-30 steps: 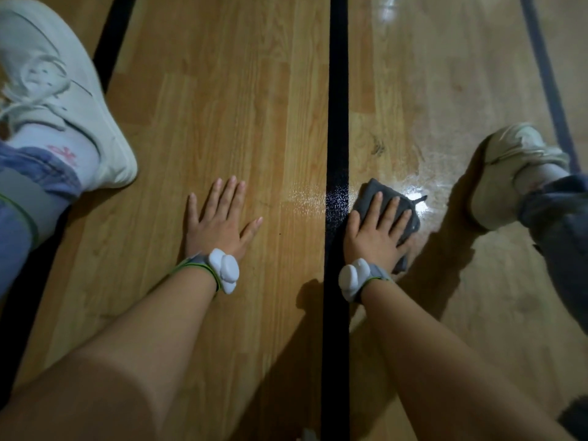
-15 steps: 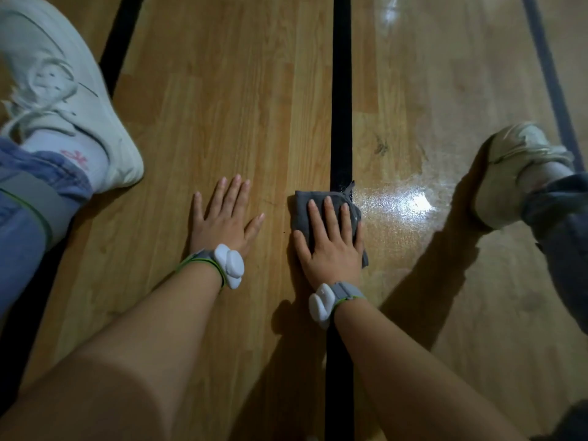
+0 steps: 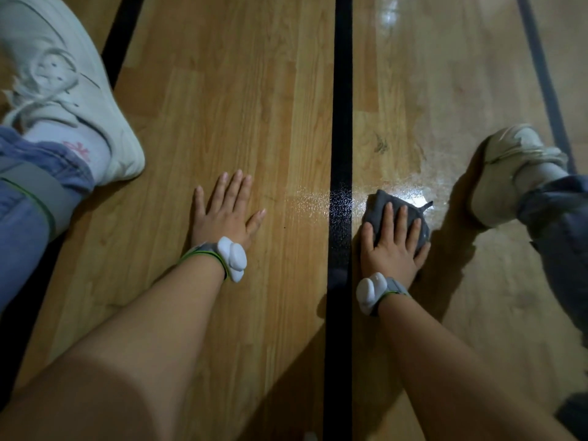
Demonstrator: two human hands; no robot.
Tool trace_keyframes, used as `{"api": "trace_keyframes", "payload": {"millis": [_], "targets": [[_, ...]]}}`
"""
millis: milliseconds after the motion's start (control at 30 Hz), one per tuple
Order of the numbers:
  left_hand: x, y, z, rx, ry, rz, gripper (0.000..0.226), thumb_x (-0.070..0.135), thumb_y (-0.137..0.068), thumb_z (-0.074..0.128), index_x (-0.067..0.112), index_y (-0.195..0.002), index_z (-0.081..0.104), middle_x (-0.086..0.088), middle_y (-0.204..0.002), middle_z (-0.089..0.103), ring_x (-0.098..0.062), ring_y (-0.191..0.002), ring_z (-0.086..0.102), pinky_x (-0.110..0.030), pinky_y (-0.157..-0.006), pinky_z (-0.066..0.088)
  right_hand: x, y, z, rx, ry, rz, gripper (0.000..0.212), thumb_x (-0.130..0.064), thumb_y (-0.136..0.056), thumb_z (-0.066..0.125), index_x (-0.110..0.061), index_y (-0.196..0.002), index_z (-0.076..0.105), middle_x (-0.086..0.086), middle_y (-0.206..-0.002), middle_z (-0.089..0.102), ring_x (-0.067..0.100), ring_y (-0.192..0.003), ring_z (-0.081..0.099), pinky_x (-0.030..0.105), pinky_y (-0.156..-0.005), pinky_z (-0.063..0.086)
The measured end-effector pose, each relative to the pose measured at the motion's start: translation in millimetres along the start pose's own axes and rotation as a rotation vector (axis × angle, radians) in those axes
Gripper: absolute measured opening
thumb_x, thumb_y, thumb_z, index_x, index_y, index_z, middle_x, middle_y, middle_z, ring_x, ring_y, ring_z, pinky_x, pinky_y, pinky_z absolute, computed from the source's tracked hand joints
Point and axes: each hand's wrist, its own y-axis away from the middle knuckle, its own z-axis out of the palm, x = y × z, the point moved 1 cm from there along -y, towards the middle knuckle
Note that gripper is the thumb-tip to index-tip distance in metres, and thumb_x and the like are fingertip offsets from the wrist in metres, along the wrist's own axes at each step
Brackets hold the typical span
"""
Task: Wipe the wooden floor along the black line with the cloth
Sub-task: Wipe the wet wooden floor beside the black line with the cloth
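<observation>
A black line (image 3: pixel 341 90) runs straight up the middle of the wooden floor (image 3: pixel 229 106). Just right of the line, my right hand (image 3: pixel 392 246) presses flat with straight fingers on a crumpled dark grey cloth (image 3: pixel 380 203). The cloth's far edge and a pointed corner stick out beyond my fingertips. A wet, shiny streak crosses the line and the boards beside the cloth. Left of the line, my left hand (image 3: pixel 226 211) rests flat on the bare boards with its fingers spread. Both wrists wear grey bands with white pods.
My left white sneaker (image 3: pixel 63 90) stands at the far left, beside a second black line (image 3: pixel 122 36). My right sneaker (image 3: pixel 512 173) sits close to the right of the cloth. A thinner dark line (image 3: pixel 541 68) runs along the far right.
My right hand has slid the cloth from on and left of the black line back to its right side, leaving a wet sheen across the line. My left hand has stayed put.
</observation>
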Motion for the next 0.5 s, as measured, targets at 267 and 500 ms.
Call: {"api": "trace_keyframes", "payload": {"millis": [267, 500], "targets": [[8.4, 12.4, 2.1, 0.018, 0.064, -0.036, 0.065, 0.054, -0.098, 0.006, 0.026, -0.153, -0.015, 0.010, -0.161, -0.019, -0.011, -0.147, -0.019, -0.049, -0.119, -0.008, -57.2, 45.5, 23.8, -0.041, 0.005, -0.177, 0.063, -0.054, -0.102, 0.016, -0.032, -0.156, -0.007, 0.002, -0.163, -0.015, 0.027, -0.149, -0.018, 0.059, -0.116, -0.009], [1.0, 37.9, 6.2, 0.061, 0.077, -0.037, 0.063, 0.051, -0.100, 0.009, 0.025, -0.156, -0.003, 0.010, -0.162, -0.009, -0.009, -0.149, -0.012, -0.048, -0.120, -0.007, -71.5, 86.9, 43.8, -0.029, 0.048, -0.511, 0.065, -0.063, -0.097, 0.017, -0.038, -0.156, 0.008, -0.006, -0.164, 0.001, 0.023, -0.151, -0.009, 0.055, -0.118, -0.009]]}}
